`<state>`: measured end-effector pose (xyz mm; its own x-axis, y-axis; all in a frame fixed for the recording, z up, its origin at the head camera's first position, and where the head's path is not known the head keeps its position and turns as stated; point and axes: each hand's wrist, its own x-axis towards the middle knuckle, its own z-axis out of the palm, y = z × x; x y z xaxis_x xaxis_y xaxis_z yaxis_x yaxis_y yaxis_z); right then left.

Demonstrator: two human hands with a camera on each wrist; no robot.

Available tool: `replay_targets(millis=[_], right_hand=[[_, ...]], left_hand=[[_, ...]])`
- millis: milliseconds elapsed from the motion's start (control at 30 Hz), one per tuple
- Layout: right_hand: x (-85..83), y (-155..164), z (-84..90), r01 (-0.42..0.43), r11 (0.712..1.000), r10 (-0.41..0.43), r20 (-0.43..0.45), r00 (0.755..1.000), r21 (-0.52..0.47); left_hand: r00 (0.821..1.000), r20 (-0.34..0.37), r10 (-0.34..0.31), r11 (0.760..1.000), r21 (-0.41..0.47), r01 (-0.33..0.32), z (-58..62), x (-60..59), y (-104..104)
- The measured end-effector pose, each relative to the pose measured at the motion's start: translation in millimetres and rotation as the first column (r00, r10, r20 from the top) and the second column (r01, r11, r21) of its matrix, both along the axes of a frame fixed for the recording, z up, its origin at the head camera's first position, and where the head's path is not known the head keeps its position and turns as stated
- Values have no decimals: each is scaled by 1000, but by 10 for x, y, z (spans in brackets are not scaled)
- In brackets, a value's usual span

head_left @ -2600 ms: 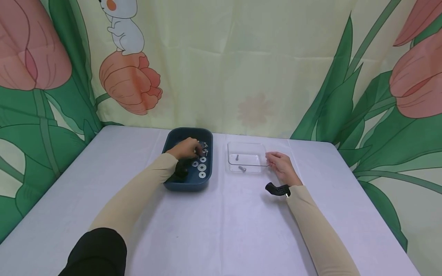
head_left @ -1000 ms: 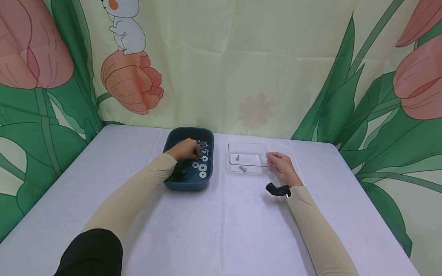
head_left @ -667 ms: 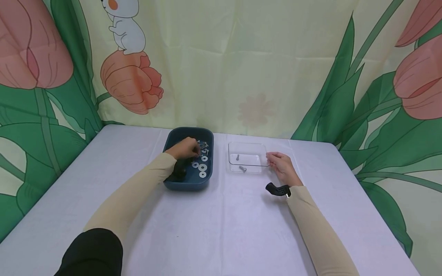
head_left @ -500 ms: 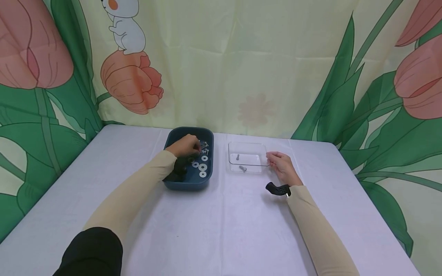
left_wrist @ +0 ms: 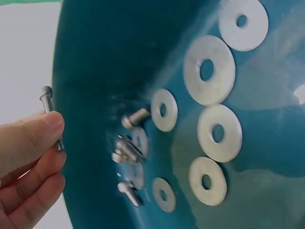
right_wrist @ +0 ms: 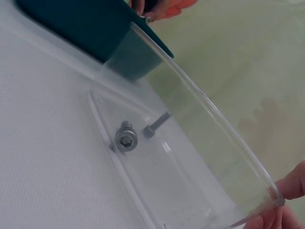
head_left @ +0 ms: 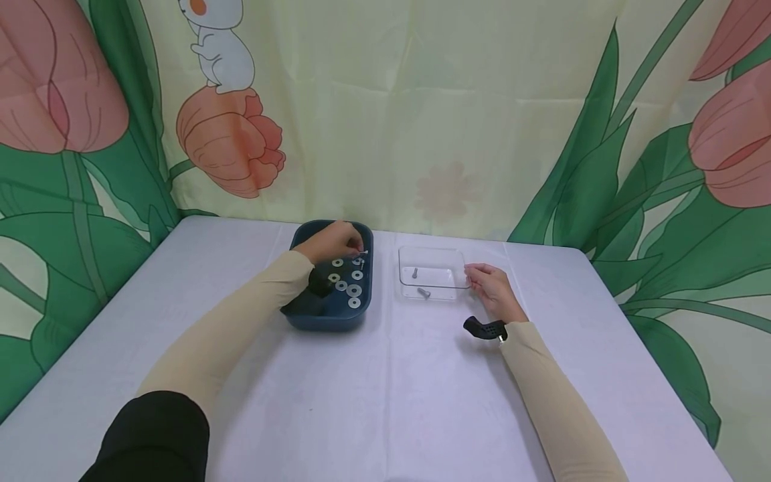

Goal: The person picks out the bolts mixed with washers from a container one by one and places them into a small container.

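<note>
My left hand (head_left: 334, 242) is raised over the far end of a dark blue tray (head_left: 301, 314) and pinches a small silver bolt (left_wrist: 50, 114) between thumb and fingers (left_wrist: 33, 138). Several flat washers (left_wrist: 209, 69) and a few more bolts (left_wrist: 128, 152) lie in the tray (left_wrist: 95, 62). My right hand (head_left: 490, 286) grips the right edge of a clear plastic tray (head_left: 458, 258), its fingertips (right_wrist: 290, 183) on the rim. Two bolts (right_wrist: 126, 137) lie inside the clear tray (right_wrist: 200, 102).
Both trays stand side by side at the far middle of a table with a white cloth (head_left: 385, 402). A flowered curtain (head_left: 434, 120) hangs close behind the table. A black wrist camera mount (head_left: 484, 329) sits at my right wrist.
My left hand has lifted out of the pile in the blue tray with a bolt pinched in it, uncovering more washers. My right hand has stayed on the clear tray.
</note>
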<state>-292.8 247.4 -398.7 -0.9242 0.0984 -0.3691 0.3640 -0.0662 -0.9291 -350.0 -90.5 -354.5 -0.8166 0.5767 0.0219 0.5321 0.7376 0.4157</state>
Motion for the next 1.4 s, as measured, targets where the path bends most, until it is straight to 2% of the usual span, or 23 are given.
replay_targets(millis=[233, 333, 500, 633, 867, 1067, 1400], right_hand=[[-6, -14, 2, 21, 1000, -21, 12, 1000, 1], [-5, -25, 3, 29, 1000, -29, 15, 999, 2], [-7, -28, 4, 25, 1000, -25, 11, 1000, 5], [-11, -18, 2, 27, 1000, -27, 14, 1000, 0], [-3, 4, -2, 21, 1000, -21, 11, 1000, -14], [10, 9, -3, 17, 999, -17, 1, 1000, -36], [28, -9, 1, 6, 1000, -6, -10, 1000, -17]], left_hand=[[1000, 0, -15, 1000, 17, 15, 137, 17, 115], [1000, -3, 0, 1000, 17, 0, 182, 33, 180], [1000, -13, 23, 999, 26, -23, 233, 42, 324], [999, -34, 1, 1000, 31, 0, 262, 36, 453], [1000, -21, -9, 999, 32, 10, 317, 73, 675], [999, -38, -38, 999, 34, 40, 312, 71, 848], [996, -15, -92, 995, 39, 93, 250, 54, 1103]])
